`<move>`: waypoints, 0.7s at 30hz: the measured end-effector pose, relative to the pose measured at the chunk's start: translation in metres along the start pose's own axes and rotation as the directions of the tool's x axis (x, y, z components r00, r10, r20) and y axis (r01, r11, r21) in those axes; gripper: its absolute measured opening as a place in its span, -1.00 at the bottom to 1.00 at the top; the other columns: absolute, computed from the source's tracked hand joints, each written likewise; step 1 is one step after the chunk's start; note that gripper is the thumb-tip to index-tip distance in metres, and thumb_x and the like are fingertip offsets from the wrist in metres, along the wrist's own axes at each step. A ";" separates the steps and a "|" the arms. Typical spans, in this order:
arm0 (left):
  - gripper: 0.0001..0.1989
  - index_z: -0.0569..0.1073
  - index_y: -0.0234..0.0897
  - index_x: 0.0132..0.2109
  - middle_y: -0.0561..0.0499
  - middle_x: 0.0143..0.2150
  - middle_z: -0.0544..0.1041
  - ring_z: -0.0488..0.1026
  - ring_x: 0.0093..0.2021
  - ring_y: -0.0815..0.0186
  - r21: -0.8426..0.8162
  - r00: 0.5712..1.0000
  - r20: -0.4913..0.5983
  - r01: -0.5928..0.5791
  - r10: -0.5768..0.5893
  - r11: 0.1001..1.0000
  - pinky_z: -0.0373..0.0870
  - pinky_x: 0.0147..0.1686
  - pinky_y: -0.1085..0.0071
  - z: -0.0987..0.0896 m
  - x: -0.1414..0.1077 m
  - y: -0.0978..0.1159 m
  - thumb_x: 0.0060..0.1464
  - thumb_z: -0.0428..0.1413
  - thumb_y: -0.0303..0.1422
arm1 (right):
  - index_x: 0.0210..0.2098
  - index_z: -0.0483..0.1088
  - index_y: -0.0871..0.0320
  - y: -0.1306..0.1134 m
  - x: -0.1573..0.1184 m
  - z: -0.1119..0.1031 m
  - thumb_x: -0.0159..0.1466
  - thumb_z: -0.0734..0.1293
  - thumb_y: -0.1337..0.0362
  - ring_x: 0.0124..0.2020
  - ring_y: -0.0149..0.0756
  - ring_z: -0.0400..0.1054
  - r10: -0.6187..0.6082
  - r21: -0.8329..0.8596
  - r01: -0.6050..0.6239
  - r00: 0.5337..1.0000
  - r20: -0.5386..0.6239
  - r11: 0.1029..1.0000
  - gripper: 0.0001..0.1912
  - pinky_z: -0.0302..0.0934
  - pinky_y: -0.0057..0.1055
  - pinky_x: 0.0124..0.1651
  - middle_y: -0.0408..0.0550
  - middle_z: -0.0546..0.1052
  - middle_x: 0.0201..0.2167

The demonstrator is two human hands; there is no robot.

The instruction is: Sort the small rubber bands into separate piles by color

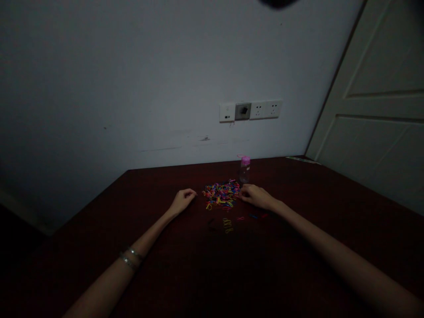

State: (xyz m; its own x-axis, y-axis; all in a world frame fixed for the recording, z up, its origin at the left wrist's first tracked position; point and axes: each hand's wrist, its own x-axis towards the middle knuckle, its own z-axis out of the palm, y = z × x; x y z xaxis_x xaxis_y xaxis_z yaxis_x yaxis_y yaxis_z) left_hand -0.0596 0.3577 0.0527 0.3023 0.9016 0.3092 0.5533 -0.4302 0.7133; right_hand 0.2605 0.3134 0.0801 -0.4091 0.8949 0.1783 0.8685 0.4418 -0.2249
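Observation:
A heap of small coloured elastic loops, resembling rubber bands, lies on the dark red table. Left of the heap, my left hand rests with its fingers curled and thumb and forefinger together. Whatever may be between them is too small to see. My right hand touches the heap's right edge, its fingers bent into a pinch whose tips are hard to make out. In front of the heap lie sorted pieces: several yellow loops, a pink one, a blue one, a red one and dark ones.
A clear bottle with a pink cap stands just behind my right hand. The wall with a row of sockets borders the table's far edge. A panelled door is at the right. The light is dim.

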 end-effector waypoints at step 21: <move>-0.75 0.46 -0.36 -0.37 -0.01 -0.40 0.48 0.38 -0.36 0.33 0.005 1.000 0.013 0.001 -0.001 1.000 0.28 -0.33 0.46 0.000 -0.002 0.006 -0.03 -0.06 -0.32 | -0.43 0.36 0.18 -0.025 -0.042 -0.016 0.09 0.23 0.34 -0.45 -0.41 0.23 -0.162 0.268 0.128 0.981 0.107 0.955 -0.92 0.08 -0.49 -0.42 -0.10 0.40 -0.44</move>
State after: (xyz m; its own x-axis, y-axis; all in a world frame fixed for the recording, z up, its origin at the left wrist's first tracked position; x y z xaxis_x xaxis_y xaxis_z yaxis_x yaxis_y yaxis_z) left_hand -0.0568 0.3529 0.0565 0.3118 0.9016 0.2999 0.5576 -0.4292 0.7105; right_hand 0.2605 0.2631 0.0938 -0.5715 0.8134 0.1089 0.7019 0.5532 -0.4487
